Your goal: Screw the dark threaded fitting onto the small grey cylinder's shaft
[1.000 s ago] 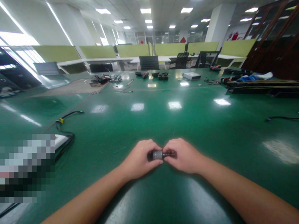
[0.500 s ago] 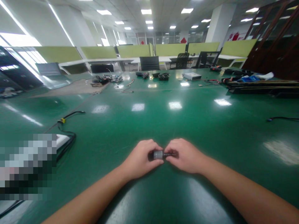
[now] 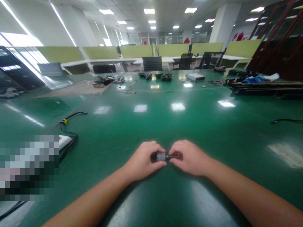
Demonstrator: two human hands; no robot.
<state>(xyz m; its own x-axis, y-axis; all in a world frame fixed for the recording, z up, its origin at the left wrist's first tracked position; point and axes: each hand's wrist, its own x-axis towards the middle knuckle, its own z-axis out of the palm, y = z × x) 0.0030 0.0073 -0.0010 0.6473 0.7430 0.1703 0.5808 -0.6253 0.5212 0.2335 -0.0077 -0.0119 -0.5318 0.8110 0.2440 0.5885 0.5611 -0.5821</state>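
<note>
A small dark cylinder with a grey band lies level between my hands, over the green table. My left hand has its thumb and fingers wrapped round the cylinder's left part. From the cylinder's right end a thin dark ridged shaft runs into my right hand, whose thumb and fingertips pinch it. The shaft's far end is partly hidden by the right fingers. Both hands are close together, a small gap apart.
A pixelated pale object with a black cable lies at the left. Tools and parts, a white box and dark strips stand farther back. Another cable is at the right.
My right hand has shifted very slightly to the right, showing a little more of the shaft. My left hand keeps its hold, and the whole view has moved slightly.
</note>
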